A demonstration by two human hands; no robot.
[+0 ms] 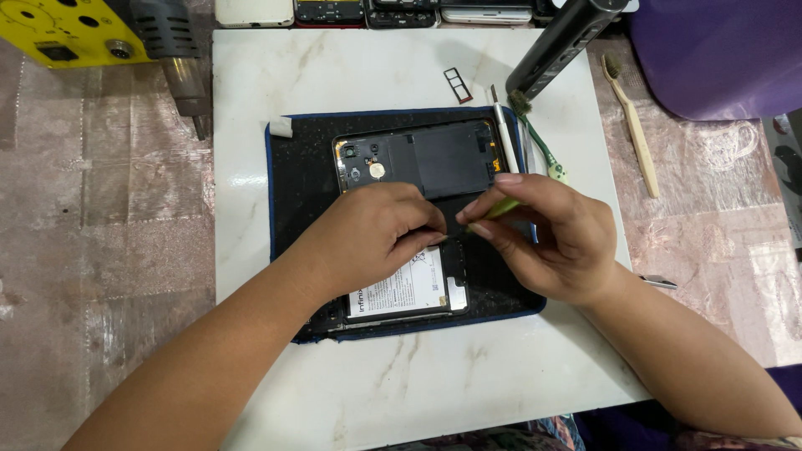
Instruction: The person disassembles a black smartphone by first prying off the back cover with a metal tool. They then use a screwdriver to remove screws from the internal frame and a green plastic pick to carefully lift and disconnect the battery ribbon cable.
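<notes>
An opened black smartphone with its back cover off (418, 167) lies on a black, blue-edged work mat (301, 184) on a white marble slab (401, 67). Over its middle, the left hand (372, 238) pinches its fingertips together on a small dark part, too small to identify. The right hand (547, 234) is closed around a green-handled tool (504, 206). A white-labelled battery (409, 288) shows below, and a wooden toothbrush (633, 125) lies well apart.

Bare forearms; short unpainted nails
</notes>
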